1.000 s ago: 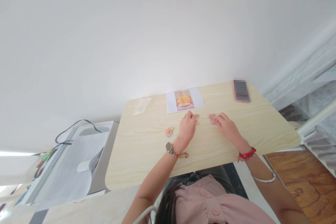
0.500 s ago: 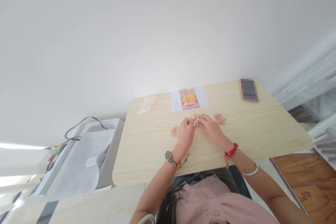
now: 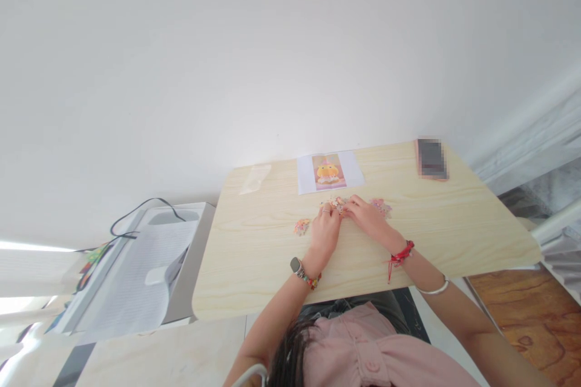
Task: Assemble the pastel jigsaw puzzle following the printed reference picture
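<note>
My left hand (image 3: 325, 231) and my right hand (image 3: 367, 217) meet over a small cluster of colourful pieces (image 3: 337, 202) on the light wooden table (image 3: 254, 260). The fingertips of both hands touch that cluster; the pieces are too small to make out. A second little pile of pieces (image 3: 301, 227) lies just left of my left hand. A pinkish pile (image 3: 380, 205) lies just beyond my right hand. A printed picture of an orange figure (image 3: 328, 172) lies flat behind the cluster.
A phone (image 3: 431, 158) rests at the table's far right corner. A clear plastic bag (image 3: 255, 179) lies at the far left. A white appliance with a black cable (image 3: 149, 260) stands left of the table. A wall backs the table.
My right hand left the pinkish pile on the right and moved left to join my left hand at the middle cluster. The view shifted slightly.
</note>
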A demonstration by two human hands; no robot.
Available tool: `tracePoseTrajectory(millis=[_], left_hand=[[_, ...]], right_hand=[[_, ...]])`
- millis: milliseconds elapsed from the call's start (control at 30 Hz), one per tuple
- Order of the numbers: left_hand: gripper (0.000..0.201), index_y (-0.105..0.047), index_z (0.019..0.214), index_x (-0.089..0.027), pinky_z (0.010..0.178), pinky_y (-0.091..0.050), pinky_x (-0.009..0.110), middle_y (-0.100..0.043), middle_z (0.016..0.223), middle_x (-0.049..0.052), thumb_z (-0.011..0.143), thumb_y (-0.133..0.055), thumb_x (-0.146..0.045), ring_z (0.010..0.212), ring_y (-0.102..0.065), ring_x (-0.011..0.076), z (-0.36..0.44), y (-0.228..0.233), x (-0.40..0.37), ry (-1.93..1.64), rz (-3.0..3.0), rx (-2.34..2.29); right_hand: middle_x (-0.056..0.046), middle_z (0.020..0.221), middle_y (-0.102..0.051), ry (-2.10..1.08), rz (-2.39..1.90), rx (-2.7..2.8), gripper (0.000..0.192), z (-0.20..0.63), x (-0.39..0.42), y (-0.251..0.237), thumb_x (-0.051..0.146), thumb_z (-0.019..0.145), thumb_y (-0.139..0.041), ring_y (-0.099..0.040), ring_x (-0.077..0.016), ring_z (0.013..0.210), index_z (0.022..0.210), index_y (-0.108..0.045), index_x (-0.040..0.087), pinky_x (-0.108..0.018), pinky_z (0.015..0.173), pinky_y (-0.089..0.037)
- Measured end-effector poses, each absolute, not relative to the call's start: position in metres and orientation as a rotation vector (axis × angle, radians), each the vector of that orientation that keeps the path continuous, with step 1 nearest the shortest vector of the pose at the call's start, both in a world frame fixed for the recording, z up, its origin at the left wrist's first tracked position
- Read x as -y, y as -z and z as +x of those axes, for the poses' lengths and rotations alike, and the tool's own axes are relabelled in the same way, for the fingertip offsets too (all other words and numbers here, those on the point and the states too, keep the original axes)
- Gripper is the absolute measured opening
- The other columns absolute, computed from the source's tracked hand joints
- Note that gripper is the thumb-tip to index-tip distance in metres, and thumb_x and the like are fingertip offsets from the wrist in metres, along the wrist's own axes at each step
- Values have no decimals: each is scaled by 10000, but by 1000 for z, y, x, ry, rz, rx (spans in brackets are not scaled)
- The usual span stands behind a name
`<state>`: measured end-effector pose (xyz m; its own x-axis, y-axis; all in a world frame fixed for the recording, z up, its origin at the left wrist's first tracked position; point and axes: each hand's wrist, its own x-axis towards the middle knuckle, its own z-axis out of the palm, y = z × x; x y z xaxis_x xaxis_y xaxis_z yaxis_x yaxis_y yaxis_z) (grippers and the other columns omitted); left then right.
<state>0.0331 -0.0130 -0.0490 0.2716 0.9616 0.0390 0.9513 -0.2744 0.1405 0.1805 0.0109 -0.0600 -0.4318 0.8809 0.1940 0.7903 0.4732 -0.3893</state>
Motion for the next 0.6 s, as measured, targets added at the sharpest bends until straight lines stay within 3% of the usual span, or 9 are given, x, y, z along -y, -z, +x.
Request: tracePoseTrajectory(millis=[167, 333, 467, 600], left_hand=[[172, -542, 935, -178, 620, -422, 245, -490, 980, 74, 870, -392, -231, 859, -509, 174, 32, 46, 13, -198, 2384, -1810], [209, -553, 919, -190, 612, -398, 230, -498, 951, 65, 887, -366, -279, 825, -503, 155, 30, 42, 16, -294, 2397, -1761], [243, -561, 913, -207, 625, -375, 235, -506, 940, 52, 899, -328, -273, 828, -492, 154, 23, 36, 19, -319, 2454, -1722], [286, -563, 919, -224, 608, -350, 232, -515, 934, 38, 904, -299, -333, 815, -485, 150, 6, 28, 25, -314, 2440, -1737]], right_hand=[[-47, 848, -566, -416, -1413, 2206, 165, 184, -5, 53, 228, 839, -460, -553, -165, 803, 794, -614, 193, -286, 693, -439], [-30, 692, -605, -682, -1445, 1938, 158, 187, -2, 48, 267, 786, -526, -548, -150, 643, 728, -636, 169, -287, 610, -437], [-32, 721, -651, -878, -1428, 1799, 187, 187, -1, 46, 317, 764, -540, -576, -163, 660, 743, -655, 172, -290, 612, -447], [-28, 709, -628, -801, -1393, 1868, 179, 177, 3, 39, 305, 775, -533, -559, -155, 634, 747, -662, 184, -283, 591, -445]])
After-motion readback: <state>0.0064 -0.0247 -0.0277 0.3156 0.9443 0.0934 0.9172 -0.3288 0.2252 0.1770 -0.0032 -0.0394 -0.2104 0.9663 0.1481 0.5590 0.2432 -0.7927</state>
